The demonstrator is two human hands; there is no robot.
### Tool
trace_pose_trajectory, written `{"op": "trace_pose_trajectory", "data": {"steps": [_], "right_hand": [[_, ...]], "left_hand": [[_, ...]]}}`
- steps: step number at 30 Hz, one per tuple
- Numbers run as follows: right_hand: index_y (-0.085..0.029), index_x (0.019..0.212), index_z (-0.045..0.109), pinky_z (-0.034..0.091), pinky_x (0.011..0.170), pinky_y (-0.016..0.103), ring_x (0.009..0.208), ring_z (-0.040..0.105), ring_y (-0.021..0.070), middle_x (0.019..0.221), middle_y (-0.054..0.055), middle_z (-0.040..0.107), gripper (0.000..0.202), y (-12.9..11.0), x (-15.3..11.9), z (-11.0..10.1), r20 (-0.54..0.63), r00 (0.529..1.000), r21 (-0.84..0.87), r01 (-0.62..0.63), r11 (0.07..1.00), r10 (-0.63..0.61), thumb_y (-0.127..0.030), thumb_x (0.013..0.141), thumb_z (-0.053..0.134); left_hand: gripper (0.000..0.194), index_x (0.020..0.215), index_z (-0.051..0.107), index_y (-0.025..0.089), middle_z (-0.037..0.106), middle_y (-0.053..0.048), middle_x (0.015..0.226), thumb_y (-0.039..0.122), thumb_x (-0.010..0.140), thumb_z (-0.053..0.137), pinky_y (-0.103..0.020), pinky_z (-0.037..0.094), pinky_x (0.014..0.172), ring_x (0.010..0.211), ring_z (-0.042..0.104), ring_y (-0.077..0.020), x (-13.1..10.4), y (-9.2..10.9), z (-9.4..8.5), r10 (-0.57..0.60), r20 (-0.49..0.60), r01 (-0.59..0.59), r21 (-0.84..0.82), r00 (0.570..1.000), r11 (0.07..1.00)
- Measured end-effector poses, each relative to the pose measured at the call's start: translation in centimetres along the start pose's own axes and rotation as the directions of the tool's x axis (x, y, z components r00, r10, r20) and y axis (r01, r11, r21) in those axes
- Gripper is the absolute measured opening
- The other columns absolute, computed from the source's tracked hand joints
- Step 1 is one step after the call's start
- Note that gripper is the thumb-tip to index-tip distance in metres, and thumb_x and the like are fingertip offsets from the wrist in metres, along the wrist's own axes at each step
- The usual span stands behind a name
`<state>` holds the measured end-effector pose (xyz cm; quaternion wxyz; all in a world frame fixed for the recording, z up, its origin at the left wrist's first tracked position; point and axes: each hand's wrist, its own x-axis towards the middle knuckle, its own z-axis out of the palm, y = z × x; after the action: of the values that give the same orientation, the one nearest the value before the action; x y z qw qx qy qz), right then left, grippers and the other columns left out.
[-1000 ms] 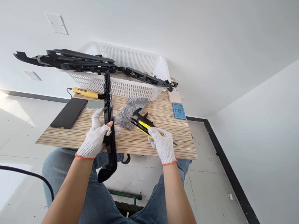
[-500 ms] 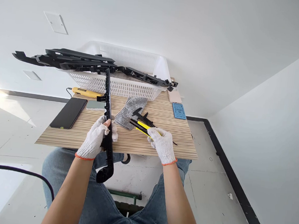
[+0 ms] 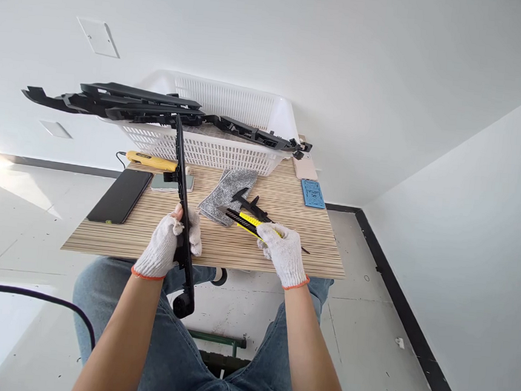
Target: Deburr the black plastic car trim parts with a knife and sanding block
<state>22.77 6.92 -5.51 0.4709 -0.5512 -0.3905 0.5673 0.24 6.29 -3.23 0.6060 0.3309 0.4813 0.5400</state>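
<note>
A long black plastic strip [image 3: 183,182] stands lengthwise in front of me, its hooked lower end past the table's front edge. My left hand [image 3: 165,242], in a white knit glove, is wrapped round its middle. In my gloved right hand [image 3: 281,249] is a yellow and black utility knife [image 3: 244,220], pointing left with its blade out. Beneath the knife tip lies a grey cloth [image 3: 224,198], and a black caliper [image 3: 253,207] rests just behind the knife.
Behind, a white basket [image 3: 209,153] carries several black plastic parts [image 3: 136,104]. On the wooden table [image 3: 228,250] lie a black phone [image 3: 120,196], a yellow tool [image 3: 150,161], a grey-green item [image 3: 159,182], a blue card [image 3: 313,194] and a pinkish item [image 3: 305,168].
The black strip has turned in my left hand, showing a narrower side, and its upper end has shifted left. My right hand and the knife have hardly moved.
</note>
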Motion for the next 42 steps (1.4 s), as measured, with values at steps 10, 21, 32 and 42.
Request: {"op": "trace_pose_trajectory", "data": {"steps": [10,21,32,42], "right_hand": [[-0.014,0.078,0.075,0.025,0.039,0.021,0.043,0.036,0.0069,0.051,-0.002,0.052,0.038,0.1,0.0,0.0,0.004,1.0,-0.024,0.001,1.0,-0.001,-0.05,0.067,0.077],[-0.014,0.083,0.081,0.032,0.044,0.023,0.05,0.042,0.0092,0.056,-0.001,0.057,0.039,-0.5,-1.0,-0.2,0.26,0.965,-0.246,0.091,0.965,-0.024,-0.047,0.064,0.08],[-0.014,0.081,0.081,0.041,0.049,0.025,0.053,0.05,0.0114,0.06,0.001,0.064,0.039,-1.0,-1.1,0.1,0.184,0.982,-0.202,0.069,0.977,-0.032,-0.049,0.063,0.08],[-0.015,0.083,0.082,0.042,0.052,0.025,0.056,0.052,0.0121,0.063,0.002,0.066,0.037,-0.8,-1.1,0.0,0.255,0.967,-0.258,0.094,0.962,-0.027,-0.047,0.065,0.081]], "left_hand": [[0.037,0.068,0.056,0.02,0.047,0.002,0.043,0.054,0.085,0.059,-0.024,0.04,0.035,0.034,0.044,-0.013,-0.3,0.5,0.3,-0.033,-0.058,0.03,-0.06,0.998,0.998],[0.03,0.07,0.054,0.022,0.047,0.005,0.057,0.046,0.074,0.072,-0.021,0.042,0.045,0.046,0.045,-0.0099,1.1,-0.2,-0.1,0.024,-0.023,-0.024,0.005,0.999,1.0],[0.032,0.087,0.065,0.018,0.053,0.004,0.061,0.042,0.068,0.076,-0.019,0.036,0.048,0.05,0.043,-0.0087,1.0,-0.1,0.0,0.11,-0.071,-0.099,0.144,0.991,0.985],[0.029,0.084,0.068,0.017,0.052,0.004,0.06,0.042,0.07,0.072,-0.02,0.031,0.046,0.05,0.039,-0.0088,0.5,0.2,0.9,0.15,-0.161,-0.105,0.255,0.976,0.961]]}}
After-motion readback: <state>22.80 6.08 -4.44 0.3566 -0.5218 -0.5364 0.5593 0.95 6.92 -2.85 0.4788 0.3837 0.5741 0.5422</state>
